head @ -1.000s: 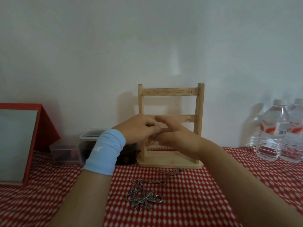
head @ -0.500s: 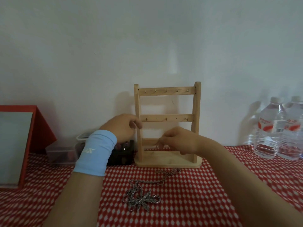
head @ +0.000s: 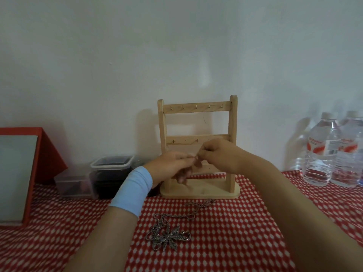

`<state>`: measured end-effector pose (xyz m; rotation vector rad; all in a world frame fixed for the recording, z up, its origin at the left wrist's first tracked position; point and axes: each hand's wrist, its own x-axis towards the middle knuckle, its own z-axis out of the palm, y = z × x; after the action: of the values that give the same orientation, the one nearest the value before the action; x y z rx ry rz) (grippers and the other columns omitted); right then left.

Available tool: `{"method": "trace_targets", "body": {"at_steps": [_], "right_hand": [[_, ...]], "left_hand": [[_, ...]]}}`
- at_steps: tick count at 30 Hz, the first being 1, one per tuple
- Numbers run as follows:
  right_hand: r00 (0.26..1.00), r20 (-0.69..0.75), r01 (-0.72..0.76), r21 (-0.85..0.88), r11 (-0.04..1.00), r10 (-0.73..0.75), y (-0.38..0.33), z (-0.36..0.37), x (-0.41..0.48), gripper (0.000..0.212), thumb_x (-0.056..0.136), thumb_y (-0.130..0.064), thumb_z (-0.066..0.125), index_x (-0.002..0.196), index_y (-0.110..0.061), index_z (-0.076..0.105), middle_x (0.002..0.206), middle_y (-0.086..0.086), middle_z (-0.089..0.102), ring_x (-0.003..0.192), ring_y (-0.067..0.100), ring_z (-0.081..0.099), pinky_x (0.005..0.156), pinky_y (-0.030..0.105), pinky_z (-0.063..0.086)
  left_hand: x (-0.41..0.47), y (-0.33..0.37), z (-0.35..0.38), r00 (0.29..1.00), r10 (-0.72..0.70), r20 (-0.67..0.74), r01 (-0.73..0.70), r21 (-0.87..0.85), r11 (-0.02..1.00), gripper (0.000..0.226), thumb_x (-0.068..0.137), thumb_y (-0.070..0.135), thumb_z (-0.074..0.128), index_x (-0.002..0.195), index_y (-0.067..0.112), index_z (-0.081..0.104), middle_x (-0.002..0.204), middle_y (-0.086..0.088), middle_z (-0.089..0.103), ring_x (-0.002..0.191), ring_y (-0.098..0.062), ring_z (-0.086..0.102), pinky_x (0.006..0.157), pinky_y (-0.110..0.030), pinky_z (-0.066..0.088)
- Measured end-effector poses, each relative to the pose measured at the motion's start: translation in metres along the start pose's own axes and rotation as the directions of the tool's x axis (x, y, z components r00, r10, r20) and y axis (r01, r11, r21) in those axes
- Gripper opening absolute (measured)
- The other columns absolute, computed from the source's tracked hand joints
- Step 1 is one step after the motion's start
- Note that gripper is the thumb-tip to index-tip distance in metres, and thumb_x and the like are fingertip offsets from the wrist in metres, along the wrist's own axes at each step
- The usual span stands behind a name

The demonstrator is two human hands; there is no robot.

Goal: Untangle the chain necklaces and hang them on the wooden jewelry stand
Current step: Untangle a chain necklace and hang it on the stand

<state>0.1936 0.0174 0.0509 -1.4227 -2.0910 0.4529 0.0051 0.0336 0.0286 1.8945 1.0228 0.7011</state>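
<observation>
A wooden jewelry stand [head: 198,112] with small hooks on its rails stands at the back of the table. In front of its lower half my left hand [head: 170,165], with a light blue wristband, and my right hand [head: 218,154] meet fingertip to fingertip. Both pinch a thin chain [head: 195,158] that is barely visible between them. A tangle of silver chain necklaces with a leaf pendant [head: 170,236] lies on the red checked cloth near me, with a chain strand [head: 202,205] trailing toward the stand's base.
Clear plastic boxes [head: 110,173] sit left of the stand. A red-framed panel [head: 21,169] leans at the far left. Two water bottles [head: 334,150] stand at the right against the white wall.
My hands, apart half a second ago, have come back together in front of the stand's lower rail. The right hand rose a little; the left moved right and down.
</observation>
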Motion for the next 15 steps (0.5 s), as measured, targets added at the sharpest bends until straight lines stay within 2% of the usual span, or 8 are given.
{"method": "trace_targets", "body": {"at_steps": [3,5,7,9,11,13,15], "right_hand": [[0.993,-0.117,-0.005,0.003,1.000,0.005,0.003,0.000,0.004,0.024,0.107,-0.027,0.048,0.092,-0.024,0.067,0.080,-0.006,0.063,0.066,0.009,0.055,0.057,0.021,0.040],[0.974,-0.225,-0.003,-0.001,1.000,0.003,0.007,-0.002,0.007,0.022,0.107,-0.027,0.047,0.098,-0.020,0.067,0.075,-0.003,0.062,0.060,0.010,0.052,0.057,0.023,0.041],[0.942,-0.336,0.018,0.003,1.000,-0.016,0.011,-0.003,0.009,0.019,0.106,-0.027,0.051,0.099,-0.019,0.067,0.075,-0.006,0.062,0.060,0.008,0.052,0.058,0.021,0.041],[0.889,-0.455,0.042,-0.020,0.999,-0.047,0.014,-0.001,0.009,0.018,0.105,-0.027,0.055,0.101,-0.018,0.070,0.074,-0.012,0.061,0.061,0.004,0.053,0.059,0.018,0.040],[0.820,-0.567,0.056,-0.053,0.997,-0.076,0.013,0.006,0.010,0.021,0.103,-0.029,0.059,0.100,-0.015,0.074,0.071,-0.012,0.062,0.062,0.005,0.056,0.062,0.021,0.046],[0.759,-0.646,0.034,-0.083,0.996,-0.080,0.010,0.014,0.011,0.028,0.101,-0.035,0.061,0.093,-0.012,0.076,0.068,-0.005,0.066,0.062,0.012,0.061,0.064,0.031,0.054],[0.736,-0.675,-0.039,-0.117,0.992,-0.051,0.010,0.020,0.013,0.036,0.101,-0.040,0.060,0.084,-0.012,0.073,0.063,0.000,0.066,0.058,0.018,0.062,0.061,0.034,0.055]], "left_hand": [[-0.004,0.001,-0.014,0.996,0.009,-0.090,0.014,0.247,0.969,0.027,0.101,0.026,0.047,0.091,0.018,0.071,0.060,0.005,0.054,0.051,-0.009,0.049,0.066,-0.025,0.048],[-0.007,-0.003,-0.025,0.989,-0.001,-0.146,0.036,0.240,0.970,0.028,0.101,0.025,0.047,0.086,0.017,0.069,0.058,0.004,0.052,0.050,-0.009,0.049,0.070,-0.032,0.050],[-0.008,-0.006,-0.034,0.967,0.003,-0.253,0.034,0.141,0.989,0.028,0.101,0.025,0.047,0.086,0.014,0.068,0.056,0.003,0.049,0.048,-0.011,0.048,0.070,-0.037,0.051],[-0.006,-0.006,-0.038,0.875,0.074,-0.479,-0.006,0.142,0.990,0.027,0.099,0.025,0.050,0.085,0.012,0.070,0.055,0.009,0.051,0.049,-0.009,0.048,0.066,-0.033,0.048],[-0.001,-0.004,-0.037,0.724,0.209,-0.658,-0.002,0.301,0.954,0.027,0.098,0.028,0.051,0.082,0.017,0.071,0.065,0.014,0.056,0.060,-0.006,0.053,0.066,-0.027,0.044],[0.002,-0.005,-0.032,0.612,0.286,-0.738,0.067,0.408,0.910,0.028,0.097,0.034,0.052,0.081,0.021,0.070,0.072,0.012,0.062,0.068,-0.007,0.056,0.065,-0.025,0.040],[0.006,-0.008,-0.027,0.522,0.309,-0.795,0.135,0.435,0.890,0.031,0.096,0.040,0.053,0.078,0.021,0.069,0.071,0.007,0.063,0.067,-0.013,0.058,0.063,-0.026,0.040]]}}
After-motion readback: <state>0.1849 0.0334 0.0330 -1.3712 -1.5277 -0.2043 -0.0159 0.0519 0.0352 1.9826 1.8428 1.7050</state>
